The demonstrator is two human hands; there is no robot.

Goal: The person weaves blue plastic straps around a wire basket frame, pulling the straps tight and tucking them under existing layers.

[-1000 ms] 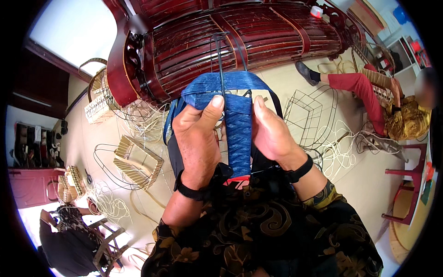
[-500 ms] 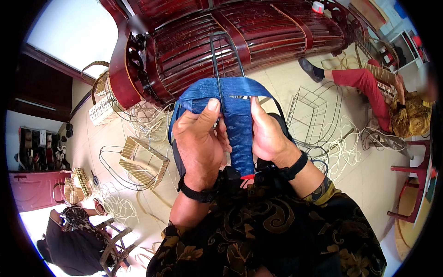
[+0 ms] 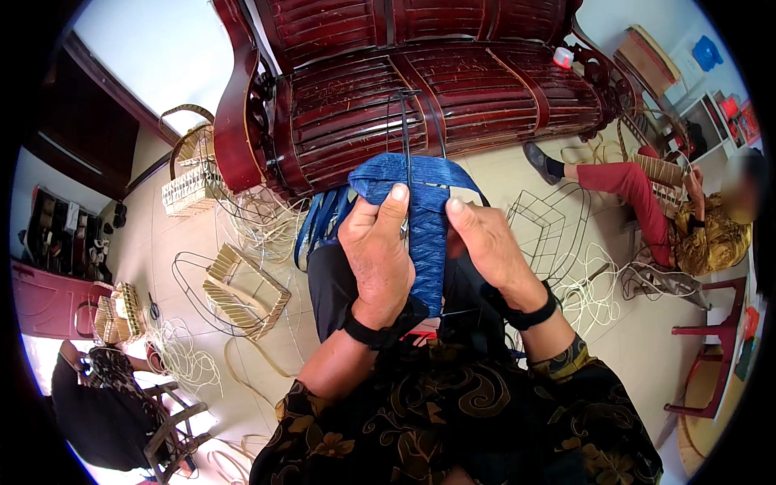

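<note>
Between my hands is a dark wire frame (image 3: 405,121), its lower part closely woven with blue strap (image 3: 428,259). My left hand (image 3: 376,250) is closed on the left side of this piece, thumb against the frame just below a flattened loop of blue strap (image 3: 392,168). My right hand (image 3: 489,246) grips the right side, thumb pressed at the upper edge of the woven section. Loose blue strands (image 3: 319,218) hang at the left, over my dark-trousered legs.
A red wooden bench (image 3: 323,105) stands ahead. Part-woven baskets (image 3: 242,295), cream strap coils (image 3: 186,356) and wire frames (image 3: 541,226) lie on the floor. A co-worker (image 3: 703,234) sits right, another (image 3: 97,404) lower left. A red stool (image 3: 711,331) stands right.
The piece and both my hands sit lower and slightly right in the view, with more bench showing. My right thumb has bent toward the woven edge. The blue loop's left end has shifted rightward.
</note>
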